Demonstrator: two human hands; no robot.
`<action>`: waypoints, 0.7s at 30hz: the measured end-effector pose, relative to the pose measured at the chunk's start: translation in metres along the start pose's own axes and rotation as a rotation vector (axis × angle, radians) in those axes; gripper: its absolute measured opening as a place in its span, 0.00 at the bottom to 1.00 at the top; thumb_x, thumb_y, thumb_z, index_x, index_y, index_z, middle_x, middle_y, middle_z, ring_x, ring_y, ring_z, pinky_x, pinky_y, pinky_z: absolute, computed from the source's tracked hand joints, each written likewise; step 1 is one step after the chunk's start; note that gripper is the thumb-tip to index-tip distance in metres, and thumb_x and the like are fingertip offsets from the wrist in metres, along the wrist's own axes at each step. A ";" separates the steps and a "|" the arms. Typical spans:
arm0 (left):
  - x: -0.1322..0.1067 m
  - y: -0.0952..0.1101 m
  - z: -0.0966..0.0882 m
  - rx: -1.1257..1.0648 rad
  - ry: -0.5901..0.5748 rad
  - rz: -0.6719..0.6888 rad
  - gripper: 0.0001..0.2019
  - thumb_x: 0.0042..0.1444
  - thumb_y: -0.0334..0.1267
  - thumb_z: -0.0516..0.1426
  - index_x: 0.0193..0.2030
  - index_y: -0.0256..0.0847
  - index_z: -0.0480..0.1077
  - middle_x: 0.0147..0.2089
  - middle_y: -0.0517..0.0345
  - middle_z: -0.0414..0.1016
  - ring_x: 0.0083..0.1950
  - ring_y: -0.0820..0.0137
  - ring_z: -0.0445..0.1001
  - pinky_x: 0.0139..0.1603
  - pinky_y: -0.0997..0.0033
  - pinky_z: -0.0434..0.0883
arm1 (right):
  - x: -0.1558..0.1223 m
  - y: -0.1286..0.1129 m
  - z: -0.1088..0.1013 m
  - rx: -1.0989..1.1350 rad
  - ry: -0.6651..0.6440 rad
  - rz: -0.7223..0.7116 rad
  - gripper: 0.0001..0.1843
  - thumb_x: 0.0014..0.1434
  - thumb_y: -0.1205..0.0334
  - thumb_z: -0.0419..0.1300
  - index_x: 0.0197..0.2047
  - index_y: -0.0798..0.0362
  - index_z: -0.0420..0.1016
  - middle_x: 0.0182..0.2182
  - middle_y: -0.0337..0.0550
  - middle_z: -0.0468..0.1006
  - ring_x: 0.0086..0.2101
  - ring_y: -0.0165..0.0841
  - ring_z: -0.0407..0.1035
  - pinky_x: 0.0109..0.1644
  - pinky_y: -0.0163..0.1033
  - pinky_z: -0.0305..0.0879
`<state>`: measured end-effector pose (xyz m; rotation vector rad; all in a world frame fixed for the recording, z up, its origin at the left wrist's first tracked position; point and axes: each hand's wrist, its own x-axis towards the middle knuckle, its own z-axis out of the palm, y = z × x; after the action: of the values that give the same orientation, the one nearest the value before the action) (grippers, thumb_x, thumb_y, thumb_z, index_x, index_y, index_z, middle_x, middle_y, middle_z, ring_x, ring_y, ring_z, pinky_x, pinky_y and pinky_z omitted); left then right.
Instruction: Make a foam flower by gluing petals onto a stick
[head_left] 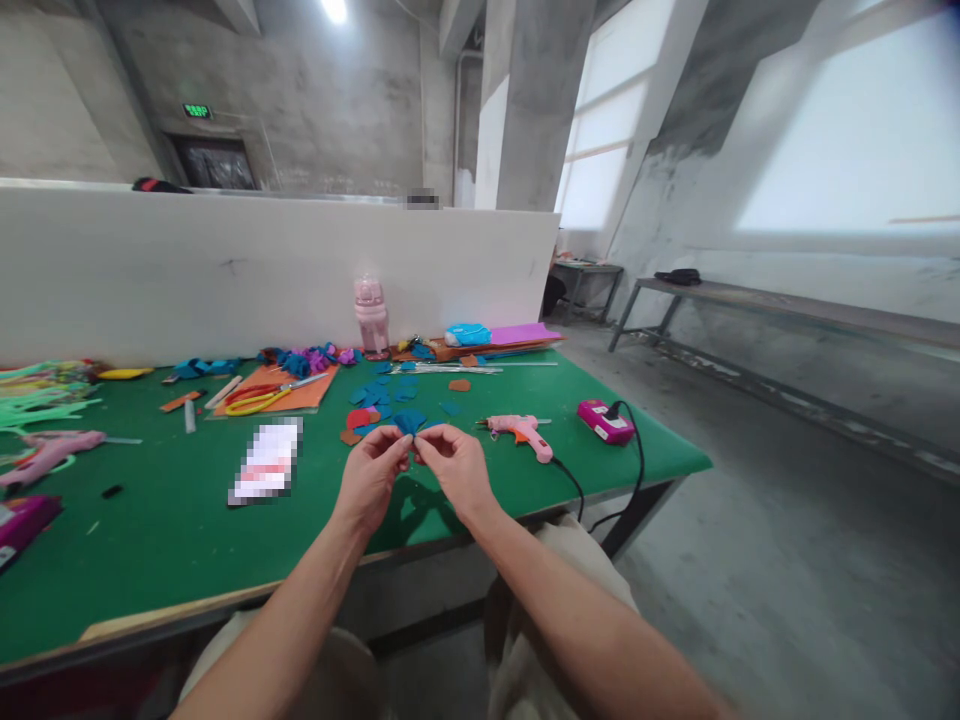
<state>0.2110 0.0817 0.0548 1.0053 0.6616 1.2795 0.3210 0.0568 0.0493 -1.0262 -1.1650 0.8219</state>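
Observation:
My left hand [373, 470] and my right hand [452, 462] are raised together above the near edge of the green table [172, 530]. Both pinch a small blue felt piece [410, 421], folded like a petal, between their fingertips. Just behind it on the table lie several loose blue felt pieces [382, 392] and a red one [360, 417]. A pink glue gun [519, 430] lies to the right of my right hand, its cord running off the table edge.
A pink power box [604, 420] sits near the table's right corner. Orange-handled scissors [262, 397] rest on an orange sheet, with a pink bottle [372, 315] behind. A second pink glue gun [49, 452] lies far left. A white partition backs the table.

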 end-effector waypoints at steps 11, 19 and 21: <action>0.001 0.000 -0.002 0.046 0.000 0.042 0.09 0.40 0.35 0.63 0.27 0.37 0.66 0.22 0.66 0.64 0.23 0.80 0.62 0.25 0.79 0.59 | -0.007 -0.014 0.002 -0.146 -0.024 -0.139 0.05 0.49 0.62 0.56 0.30 0.51 0.71 0.27 0.39 0.75 0.28 0.31 0.69 0.34 0.34 0.65; -0.002 0.001 0.000 0.171 0.017 0.134 0.10 0.40 0.36 0.63 0.26 0.37 0.65 0.22 0.66 0.64 0.24 0.79 0.61 0.26 0.79 0.59 | -0.008 -0.014 0.001 -0.179 0.001 -0.159 0.06 0.50 0.62 0.54 0.31 0.50 0.72 0.27 0.38 0.74 0.29 0.31 0.68 0.36 0.35 0.63; -0.002 0.000 -0.001 0.192 0.024 0.155 0.10 0.40 0.36 0.63 0.25 0.37 0.65 0.22 0.66 0.63 0.24 0.79 0.61 0.27 0.79 0.60 | -0.008 -0.013 0.001 -0.170 0.012 -0.154 0.06 0.50 0.62 0.55 0.31 0.50 0.73 0.28 0.39 0.74 0.29 0.31 0.68 0.37 0.35 0.63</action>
<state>0.2100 0.0804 0.0546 1.2196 0.7465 1.3835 0.3178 0.0453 0.0586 -1.0632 -1.3030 0.6021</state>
